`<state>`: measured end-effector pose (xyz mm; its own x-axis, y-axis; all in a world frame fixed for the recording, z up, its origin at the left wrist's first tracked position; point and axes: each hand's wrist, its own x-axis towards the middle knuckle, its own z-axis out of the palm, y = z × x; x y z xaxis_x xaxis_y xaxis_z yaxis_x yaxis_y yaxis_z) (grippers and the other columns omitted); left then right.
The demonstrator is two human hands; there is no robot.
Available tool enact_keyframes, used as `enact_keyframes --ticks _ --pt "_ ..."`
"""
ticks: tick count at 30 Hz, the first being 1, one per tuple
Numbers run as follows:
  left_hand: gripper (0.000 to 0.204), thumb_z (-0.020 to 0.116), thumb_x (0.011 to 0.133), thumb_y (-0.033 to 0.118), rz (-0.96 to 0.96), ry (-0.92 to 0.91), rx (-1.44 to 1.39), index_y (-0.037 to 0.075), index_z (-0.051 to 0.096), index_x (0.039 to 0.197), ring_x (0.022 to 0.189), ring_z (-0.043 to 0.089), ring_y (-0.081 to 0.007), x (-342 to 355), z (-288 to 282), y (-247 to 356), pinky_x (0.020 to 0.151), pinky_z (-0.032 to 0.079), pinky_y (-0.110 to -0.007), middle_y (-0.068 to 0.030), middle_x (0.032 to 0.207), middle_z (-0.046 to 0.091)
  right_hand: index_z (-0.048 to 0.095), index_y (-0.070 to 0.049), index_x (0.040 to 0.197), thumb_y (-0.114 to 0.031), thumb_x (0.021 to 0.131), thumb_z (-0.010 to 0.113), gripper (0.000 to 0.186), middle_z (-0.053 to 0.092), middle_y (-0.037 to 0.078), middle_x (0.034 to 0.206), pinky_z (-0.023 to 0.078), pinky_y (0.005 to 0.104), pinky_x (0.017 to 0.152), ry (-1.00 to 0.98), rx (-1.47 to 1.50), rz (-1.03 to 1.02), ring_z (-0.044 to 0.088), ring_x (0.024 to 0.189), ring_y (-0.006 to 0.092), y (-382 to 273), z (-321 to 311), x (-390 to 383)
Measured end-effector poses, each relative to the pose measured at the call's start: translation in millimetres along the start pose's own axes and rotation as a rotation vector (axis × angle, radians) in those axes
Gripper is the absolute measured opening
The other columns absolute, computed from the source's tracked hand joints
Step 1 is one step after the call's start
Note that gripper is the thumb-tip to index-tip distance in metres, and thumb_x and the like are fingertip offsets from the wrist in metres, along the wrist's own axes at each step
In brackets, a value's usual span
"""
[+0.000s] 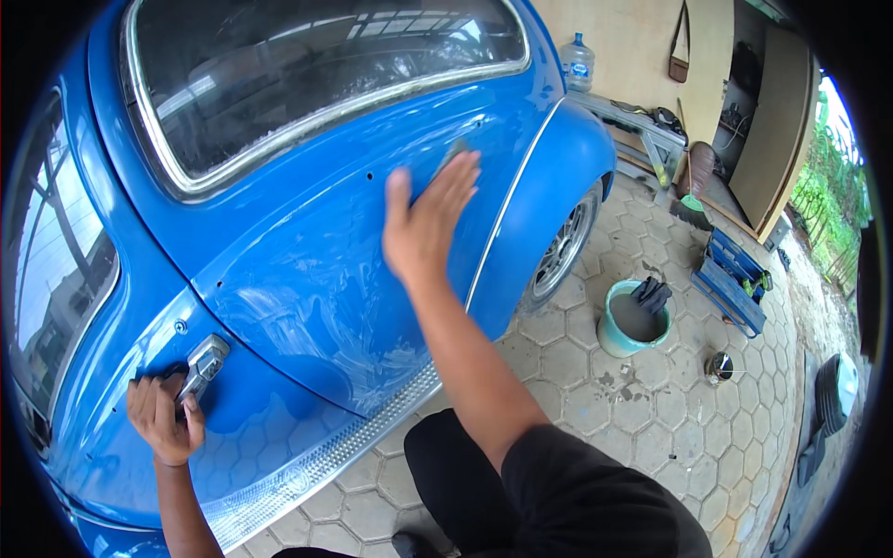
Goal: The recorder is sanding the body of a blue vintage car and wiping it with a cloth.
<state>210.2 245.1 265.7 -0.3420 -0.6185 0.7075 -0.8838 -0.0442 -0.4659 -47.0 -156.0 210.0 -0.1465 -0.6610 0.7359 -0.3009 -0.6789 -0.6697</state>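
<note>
Right arm [474, 358] is extending up and left from a short black sleeve [595, 488], elbow bending slightly. Right hand [426, 223] is showing its back, fingers [456, 181] lying nearly straight and together, pointing up-right; thumb [398, 191] is standing well apart. Left forearm [189, 511] is rising from the lower edge, left hand [160, 418] tilting up-left, fingers curling, thumb sitting apart. One black-clad knee [446, 460] is jutting between the arms.
</note>
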Motion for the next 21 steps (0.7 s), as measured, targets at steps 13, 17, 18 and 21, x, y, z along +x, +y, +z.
enact_keyframes --ticks 13,17,18,21 --pt "0.026 0.069 0.109 0.023 -0.024 -0.047 0.035 -0.002 0.075 0.114 0.083 0.064 -0.0391 -14 3 -8 0.081 0.045 -0.052 -0.0200 0.100 0.076 0.003 0.016 0.191 -0.074 0.128 0.040 0.116 -0.001 0.038 0.202 0.001 0.0571 0.155 0.020 0.161 0.210 -0.001 0.190 0.0515 132 -11 143" --pt "0.033 0.065 0.111 0.029 -0.058 -0.066 0.038 -0.002 0.076 0.116 0.086 0.065 -0.0410 -23 5 -12 0.084 0.047 -0.053 -0.0211 0.104 0.075 0.003 0.015 0.191 -0.073 0.128 0.042 0.115 -0.001 0.039 0.202 0.002 0.0585 0.154 0.064 0.182 0.169 -0.001 0.189 0.0531 119 -13 79" --pt "0.035 0.064 0.112 0.031 -0.050 -0.067 0.050 -0.002 0.076 0.117 0.087 0.065 -0.0415 -25 5 -13 0.084 0.047 -0.054 -0.0217 0.105 0.075 0.001 0.015 0.191 -0.072 0.128 0.042 0.115 -0.002 0.040 0.202 0.003 0.0597 0.154 0.026 0.123 0.153 -0.002 0.189 0.0544 115 -9 42" --pt "0.035 0.064 0.112 0.031 -0.043 -0.069 0.060 -0.002 0.076 0.118 0.086 0.064 -0.0415 -28 4 -15 0.084 0.047 -0.054 -0.0216 0.104 0.074 -0.005 0.015 0.190 -0.070 0.128 0.043 0.116 -0.007 0.041 0.201 0.003 0.0631 0.153 -0.077 0.050 0.052 -0.004 0.188 0.0578 100 -2 -66"
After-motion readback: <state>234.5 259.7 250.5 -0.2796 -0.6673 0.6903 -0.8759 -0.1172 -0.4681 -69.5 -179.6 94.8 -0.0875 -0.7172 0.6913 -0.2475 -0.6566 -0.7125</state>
